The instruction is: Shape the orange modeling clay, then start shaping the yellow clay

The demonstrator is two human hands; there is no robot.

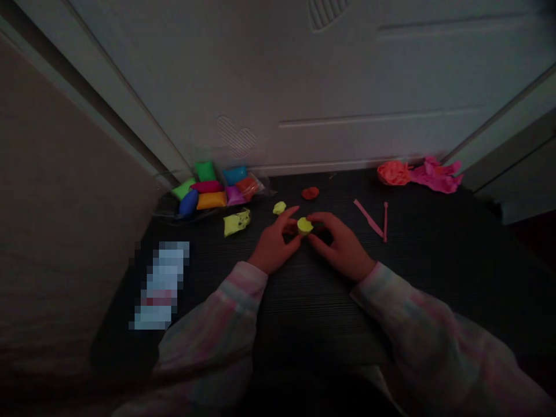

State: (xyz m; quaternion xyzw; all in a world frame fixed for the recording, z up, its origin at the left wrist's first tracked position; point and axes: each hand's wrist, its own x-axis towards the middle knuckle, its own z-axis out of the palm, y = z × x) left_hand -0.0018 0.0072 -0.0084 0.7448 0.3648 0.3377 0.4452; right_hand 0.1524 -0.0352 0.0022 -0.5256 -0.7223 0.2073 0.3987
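Between my hands, low over the dark tabletop, is a small yellow clay piece (pixel 304 226) with a round, cup-like shape. My left hand (pixel 277 242) grips it from the left, thumb below and fingers curved behind. From the other side my right hand (pixel 336 242) holds it, its index finger at the rim and its thumb nearer me. Just beyond my left fingers lies a pale yellow clay lump (pixel 279 207). A flattened red-orange clay piece (pixel 310 193) rests farther back. An opened yellow clay packet (pixel 237 223) is left of my left hand.
Colourful clay packets (pixel 211 200) sit in clear plastic at the back left. Two pink modelling tools (pixel 369 219) lie to the right. Crumpled orange (pixel 393 172) and pink material (pixel 438 175) stands against the white panel (pixel 278 69). A blurred-out phone-like rectangle (pixel 161 286) is at the left.
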